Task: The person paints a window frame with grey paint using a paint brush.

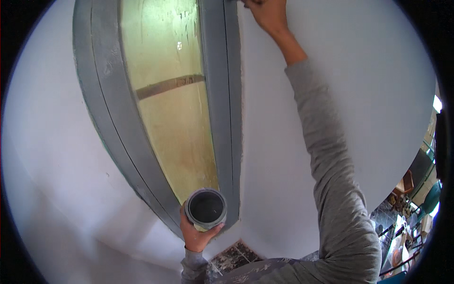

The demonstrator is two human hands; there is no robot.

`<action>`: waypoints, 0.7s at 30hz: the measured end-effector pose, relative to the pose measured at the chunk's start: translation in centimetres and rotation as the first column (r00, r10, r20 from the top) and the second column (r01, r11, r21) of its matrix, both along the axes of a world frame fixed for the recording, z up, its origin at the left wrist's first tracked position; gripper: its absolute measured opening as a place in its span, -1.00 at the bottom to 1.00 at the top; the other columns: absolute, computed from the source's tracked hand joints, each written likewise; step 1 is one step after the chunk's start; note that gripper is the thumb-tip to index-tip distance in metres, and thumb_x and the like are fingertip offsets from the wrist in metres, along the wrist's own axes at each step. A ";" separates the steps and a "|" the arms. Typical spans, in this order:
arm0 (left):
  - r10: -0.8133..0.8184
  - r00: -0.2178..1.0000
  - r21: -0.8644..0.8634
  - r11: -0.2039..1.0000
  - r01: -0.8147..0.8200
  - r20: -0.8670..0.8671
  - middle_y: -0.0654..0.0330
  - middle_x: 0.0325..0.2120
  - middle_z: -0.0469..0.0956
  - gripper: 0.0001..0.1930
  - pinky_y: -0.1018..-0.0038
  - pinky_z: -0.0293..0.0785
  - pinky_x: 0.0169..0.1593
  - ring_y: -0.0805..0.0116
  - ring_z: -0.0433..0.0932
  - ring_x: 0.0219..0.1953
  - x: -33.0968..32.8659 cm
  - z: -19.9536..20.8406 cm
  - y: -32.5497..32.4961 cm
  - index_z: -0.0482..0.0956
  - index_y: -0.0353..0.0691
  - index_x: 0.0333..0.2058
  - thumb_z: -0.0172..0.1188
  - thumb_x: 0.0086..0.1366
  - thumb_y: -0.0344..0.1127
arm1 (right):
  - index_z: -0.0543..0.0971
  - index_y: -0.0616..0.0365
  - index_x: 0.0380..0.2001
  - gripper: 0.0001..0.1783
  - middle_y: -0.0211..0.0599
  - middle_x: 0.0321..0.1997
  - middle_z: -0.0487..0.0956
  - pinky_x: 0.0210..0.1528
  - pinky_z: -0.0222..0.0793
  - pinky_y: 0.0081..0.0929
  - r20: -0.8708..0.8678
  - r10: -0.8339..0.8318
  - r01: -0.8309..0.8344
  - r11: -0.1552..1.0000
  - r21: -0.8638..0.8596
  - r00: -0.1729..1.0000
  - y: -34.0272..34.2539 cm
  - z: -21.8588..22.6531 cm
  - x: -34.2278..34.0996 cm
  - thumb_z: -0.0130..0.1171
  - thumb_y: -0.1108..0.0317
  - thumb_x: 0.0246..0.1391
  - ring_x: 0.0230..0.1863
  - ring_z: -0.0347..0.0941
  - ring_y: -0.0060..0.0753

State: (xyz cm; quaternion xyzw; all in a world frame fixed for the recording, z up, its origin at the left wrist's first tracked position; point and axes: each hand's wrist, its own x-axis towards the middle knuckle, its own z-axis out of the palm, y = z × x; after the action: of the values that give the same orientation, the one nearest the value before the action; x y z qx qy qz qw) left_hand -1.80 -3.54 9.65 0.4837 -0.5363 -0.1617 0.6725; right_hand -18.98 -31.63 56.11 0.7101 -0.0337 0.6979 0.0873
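Round container [206,226] is low in my view, just right of middle-left, in front of the bottom end of the window frame. Mouth faces up at me, grey rim, dark grey inside. Left hand [194,235] has it: fingers clamped round the outside, thumb on the right side, other fingers on the left.

Right hand [269,14] is up at the top edge, arm stretched, near the frame's right side. Fingertips are cut off by the picture edge. A small dark bit shows by them; can't tell if I'm gripping it, or whether those fingers are apart or together.

Window frame [221,94]: grey, tall, thin dark lines running down both sides, bowed by the lens. Inside it, yellowish pane [177,128], brighter and greenish toward the top, with a brown crossbar [163,88] across it. Pale wall [283,156] on both sides.

Grey sleeve [331,142] on my right arm. Below: dark floor tiles [236,258], pale splotches on them. Far right: jumbled items [397,241], too small to sort out.
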 end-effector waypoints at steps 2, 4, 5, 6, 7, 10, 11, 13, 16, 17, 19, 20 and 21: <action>-0.025 1.000 -0.037 0.999 0.026 0.019 0.05 0.14 0.43 0.07 0.26 0.43 0.28 0.19 0.47 0.19 -0.4 0.4 -0.5 0.15 -0.29 0.28 0.69 -0.16 -0.33 | 0.64 0.39 -0.31 -0.91 -0.16 -0.36 0.71 -0.24 0.56 -0.49 0.000 -0.001 0.001 1.000 0.014 1.000 0.2 -4.9 -0.5 0.28 0.55 0.14 -0.36 0.60 -0.50; -0.029 0.998 -0.052 0.998 0.032 0.058 0.04 0.14 0.43 0.06 0.28 0.44 0.27 0.18 0.47 0.20 -0.9 0.8 -0.6 0.14 -0.28 0.29 0.67 -0.15 -0.35 | 0.65 0.35 -0.31 -0.87 -0.22 -0.39 0.72 -0.23 0.55 -0.49 -0.008 -0.019 0.019 0.999 0.039 1.000 1.8 -9.0 -1.2 0.35 0.47 0.14 -0.38 0.62 -0.53; -0.011 0.999 -0.048 0.999 0.013 0.054 0.02 0.13 0.45 0.05 0.26 0.45 0.24 0.16 0.49 0.18 -1.1 1.0 -0.6 0.18 -0.30 0.27 0.67 -0.17 -0.33 | 0.66 0.35 -0.32 -0.84 -0.17 -0.42 0.71 -0.26 0.54 -0.46 -0.097 -0.069 0.084 0.984 0.157 0.993 2.8 -10.9 -1.5 0.38 0.46 0.07 -0.40 0.62 -0.47; 0.004 0.999 -0.047 0.999 -0.002 0.049 -0.01 0.12 0.47 0.04 0.24 0.47 0.22 0.13 0.52 0.15 -1.4 1.2 -0.5 0.22 -0.32 0.26 0.67 -0.19 -0.32 | 0.67 0.35 -0.33 -0.82 -0.11 -0.44 0.70 -0.29 0.53 -0.43 -0.192 -0.110 0.159 0.952 0.263 0.975 3.5 -11.9 -2.0 0.41 0.46 0.01 -0.43 0.62 -0.41; 0.005 0.999 -0.042 0.999 -0.003 0.053 -0.01 0.12 0.47 0.04 0.24 0.47 0.22 0.13 0.52 0.15 -1.6 1.3 -0.4 0.22 -0.32 0.26 0.67 -0.19 -0.32 | 0.67 0.35 -0.33 -0.82 -0.11 -0.44 0.70 -0.29 0.53 -0.43 -0.188 -0.108 0.157 0.950 0.269 0.976 3.5 -12.7 -2.3 0.41 0.46 0.01 -0.43 0.62 -0.41; -0.007 0.996 -0.033 0.999 0.010 0.085 -0.01 0.12 0.47 0.06 0.24 0.47 0.22 0.12 0.52 0.15 -1.9 1.5 0.1 0.21 -0.32 0.28 0.67 -0.19 -0.32 | 0.70 0.31 -0.33 -0.84 -0.08 -0.44 0.69 -0.28 0.55 -0.44 -0.302 0.024 0.085 0.935 0.345 0.953 3.4 -13.3 -2.8 0.41 0.46 0.02 -0.40 0.64 -0.41; -0.012 0.997 -0.045 0.999 0.016 0.082 -0.01 0.12 0.48 0.07 0.24 0.47 0.22 0.12 0.52 0.15 -1.9 1.4 0.3 0.20 -0.33 0.28 0.68 -0.19 -0.31 | 0.69 0.31 -0.28 -0.84 -0.15 -0.44 0.70 -0.26 0.54 -0.50 -0.365 -0.021 0.154 0.927 0.341 0.931 3.3 -12.0 -3.0 0.38 0.48 0.05 -0.38 0.64 -0.48; -0.023 0.996 -0.057 0.998 0.028 0.085 -0.01 0.12 0.48 0.08 0.24 0.48 0.22 0.12 0.53 0.16 -2.3 1.4 0.6 0.19 -0.33 0.29 0.68 -0.19 -0.30 | 0.66 0.31 -0.30 -0.84 -0.13 -0.40 0.70 -0.26 0.54 -0.46 -0.406 -0.069 0.183 0.951 0.248 0.911 3.0 -8.9 -3.6 0.37 0.47 0.05 -0.37 0.65 -0.40; 0.001 0.997 -0.029 1.000 0.002 0.081 -0.01 0.12 0.48 0.07 0.24 0.50 0.21 0.12 0.54 0.15 -2.5 1.7 1.2 0.19 -0.34 0.28 0.68 -0.18 -0.30 | 0.63 0.44 -0.31 -0.93 -0.11 -0.35 0.70 -0.28 0.56 -0.51 -0.443 0.064 0.071 0.958 0.279 0.894 0.9 -1.6 -3.3 0.24 0.63 0.13 -0.37 0.60 -0.47; 0.000 0.998 -0.011 1.000 0.001 0.059 0.03 0.13 0.46 0.06 0.26 0.46 0.24 0.15 0.51 0.17 -2.3 1.5 1.4 0.19 -0.31 0.27 0.68 -0.18 -0.28 | 0.63 0.44 -0.31 -0.93 -0.11 -0.35 0.70 -0.28 0.56 -0.51 -0.442 0.075 0.059 0.958 0.281 0.894 0.9 0.6 -3.0 0.24 0.63 0.13 -0.37 0.60 -0.47; -0.018 0.999 -0.001 1.000 0.018 0.034 0.07 0.14 0.43 0.05 0.27 0.43 0.27 0.18 0.48 0.18 -2.4 1.4 1.3 0.19 -0.27 0.26 0.68 -0.18 -0.27 | 0.62 0.44 -0.36 -0.95 -0.14 -0.39 0.69 -0.30 0.56 -0.49 -0.335 -0.048 0.095 0.988 0.125 0.941 1.7 4.2 -3.6 0.26 0.62 0.11 -0.39 0.61 -0.45; -0.026 1.000 -0.014 1.000 0.025 -0.013 0.07 0.14 0.43 0.06 0.27 0.43 0.27 0.18 0.48 0.18 -2.5 1.3 1.3 0.18 -0.27 0.26 0.69 -0.18 -0.27 | 0.62 0.44 -0.36 -0.95 -0.14 -0.39 0.69 -0.30 0.56 -0.49 -0.336 -0.041 0.088 0.988 0.126 0.941 1.6 4.7 -3.2 0.26 0.62 0.11 -0.39 0.61 -0.45; -0.038 0.997 -0.026 0.999 0.037 -0.063 0.07 0.14 0.43 0.07 0.28 0.42 0.27 0.19 0.48 0.18 -2.6 1.2 1.3 0.18 -0.27 0.26 0.69 -0.18 -0.26 | 0.63 0.43 -0.38 -0.95 -0.15 -0.38 0.70 -0.31 0.55 -0.48 -0.241 0.031 -0.010 0.996 0.087 0.970 1.4 5.0 -3.0 0.25 0.62 0.10 -0.40 0.60 -0.44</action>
State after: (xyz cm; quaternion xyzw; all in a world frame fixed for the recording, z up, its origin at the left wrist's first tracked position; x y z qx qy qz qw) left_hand -4.38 -2.21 10.90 0.4597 -0.5258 -0.1828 0.6920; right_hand -21.96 -30.22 61.09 0.7932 -0.0453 0.6049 0.0533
